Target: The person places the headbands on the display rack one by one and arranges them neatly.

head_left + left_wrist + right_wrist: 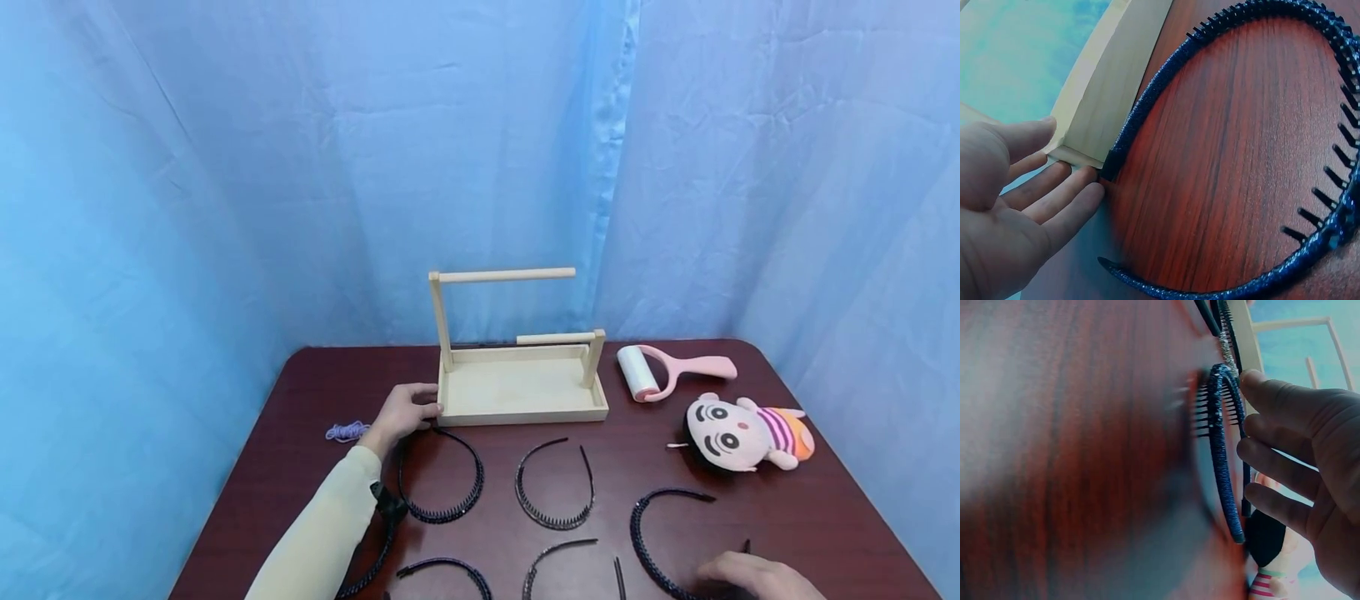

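My left hand (pixel 403 412) is at the front left corner of a pale wooden tray (pixel 517 385). Its fingers are extended beside that corner, the thumb close to the tray's rim. Just below this hand lies a dark toothed headband (pixel 1175 56). At the lower right, my right hand (pixel 753 575) is over the table beside another dark sparkly headband (pixel 647 550). In the right wrist view its loosely straight fingers point toward the headband (pixel 1217 444), with no grip visible. The tray has two wooden posts with rods, one tall and one short.
More headbands (pixel 555 523) lie across the front of the table (pixel 495 467), some cut off by the frame. A pink lint roller (pixel 686 367) and a plush doll (pixel 731 433) lie at the right. Purple cord (pixel 345 432) is at the left. Blue curtains (pixel 480 167) surround the table.
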Tool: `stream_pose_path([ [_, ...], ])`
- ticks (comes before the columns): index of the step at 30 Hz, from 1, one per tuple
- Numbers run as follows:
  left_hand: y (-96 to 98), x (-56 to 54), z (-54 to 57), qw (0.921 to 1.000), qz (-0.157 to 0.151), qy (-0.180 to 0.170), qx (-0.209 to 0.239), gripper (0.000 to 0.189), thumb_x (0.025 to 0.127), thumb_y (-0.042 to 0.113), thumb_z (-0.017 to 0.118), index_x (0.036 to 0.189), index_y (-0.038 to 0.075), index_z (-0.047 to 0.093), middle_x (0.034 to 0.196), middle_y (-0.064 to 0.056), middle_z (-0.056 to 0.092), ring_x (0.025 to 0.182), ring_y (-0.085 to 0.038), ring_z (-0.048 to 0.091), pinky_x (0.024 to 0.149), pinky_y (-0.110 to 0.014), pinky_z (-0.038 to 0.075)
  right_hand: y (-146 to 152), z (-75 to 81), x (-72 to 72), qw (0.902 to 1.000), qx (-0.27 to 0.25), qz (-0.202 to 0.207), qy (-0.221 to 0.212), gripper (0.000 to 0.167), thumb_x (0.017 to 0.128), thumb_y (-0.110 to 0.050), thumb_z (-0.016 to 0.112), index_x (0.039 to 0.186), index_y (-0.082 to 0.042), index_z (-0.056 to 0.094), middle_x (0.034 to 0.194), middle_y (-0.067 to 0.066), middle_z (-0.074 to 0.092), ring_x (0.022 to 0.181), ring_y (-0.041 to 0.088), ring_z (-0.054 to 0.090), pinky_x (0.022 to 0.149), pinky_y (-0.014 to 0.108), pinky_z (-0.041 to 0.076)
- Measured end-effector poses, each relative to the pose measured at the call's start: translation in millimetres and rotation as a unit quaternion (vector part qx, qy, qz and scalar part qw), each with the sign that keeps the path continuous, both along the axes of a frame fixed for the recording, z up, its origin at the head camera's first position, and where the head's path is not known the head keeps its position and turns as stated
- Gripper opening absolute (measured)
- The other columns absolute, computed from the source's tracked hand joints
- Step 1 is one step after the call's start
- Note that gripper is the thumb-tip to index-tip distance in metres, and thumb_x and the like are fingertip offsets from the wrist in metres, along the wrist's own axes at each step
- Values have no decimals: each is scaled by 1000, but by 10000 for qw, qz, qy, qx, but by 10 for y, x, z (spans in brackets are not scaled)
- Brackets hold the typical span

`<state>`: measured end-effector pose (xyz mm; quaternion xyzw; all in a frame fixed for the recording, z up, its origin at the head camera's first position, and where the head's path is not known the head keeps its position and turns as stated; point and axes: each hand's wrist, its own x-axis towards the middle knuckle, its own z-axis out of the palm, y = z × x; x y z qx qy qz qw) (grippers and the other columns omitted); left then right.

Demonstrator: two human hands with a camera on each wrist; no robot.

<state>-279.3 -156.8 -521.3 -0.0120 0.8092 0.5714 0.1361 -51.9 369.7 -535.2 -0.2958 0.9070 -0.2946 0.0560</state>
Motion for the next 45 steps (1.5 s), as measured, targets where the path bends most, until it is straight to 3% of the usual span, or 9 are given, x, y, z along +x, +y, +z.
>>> stream_pose_path([
  [14,-21,-26,-94,9999,106,30,-85,52,95,6,73,144,1,57,130,-25,67,107,-31,72,83,-44,62,-11,-158,-78,9973,-188,648,-295,22,98,-20,71,120,-22,70,109,-20,66,91,-9,59,61,18,49],
  [21,-25,-23,-64,9999,131,-12,-98,46,94,5,74,139,0,62,129,-24,68,106,-31,73,82,-43,63,-19,-215,-96,9974,18,624,-373,22,98,-24,71,120,-25,71,110,-21,66,93,-8,60,62,20,50],
  [24,-26,-20,-59,9999,134,-72,-76,47,94,6,74,140,0,61,129,-24,68,107,-31,72,83,-43,62,-31,-249,-98,9979,62,617,-207,22,97,-25,72,119,-26,71,108,-22,65,91,-8,59,61,21,49],
  [31,3,-31,-56,9998,133,-113,-98,47,96,5,72,141,1,61,130,-23,68,109,-31,72,83,-45,62,-55,-326,-132,9892,51,1027,1043,24,88,-20,80,111,-22,74,101,-18,64,86,-4,57,64,10,41],
  [33,16,-34,-55,9998,116,-108,-110,46,96,5,72,141,1,61,130,-24,68,109,-32,72,83,-45,62,-55,-322,-143,9908,57,1046,853,23,89,-21,80,111,-20,75,100,-18,64,85,-6,55,63,11,41],
  [37,28,-49,-42,9998,134,-89,-123,46,96,4,72,140,0,61,129,-24,68,109,-33,72,83,-45,62,-46,-261,-162,9962,153,843,-118,22,93,-26,76,114,-18,76,101,-19,64,83,-9,53,58,19,44],
  [39,27,-55,-34,9998,144,-84,-124,46,96,4,72,140,1,61,129,-24,68,109,-32,72,82,-45,63,-49,-222,-163,9962,321,715,-369,22,94,-30,76,113,-20,77,102,-21,63,84,-10,53,57,21,45],
  [45,18,-40,-29,9997,141,-140,-159,47,96,4,72,141,2,60,130,-23,68,110,-32,72,82,-44,63,-139,-132,-117,9956,728,534,-246,22,94,-39,74,110,-23,76,99,-26,60,83,-12,53,57,22,46],
])
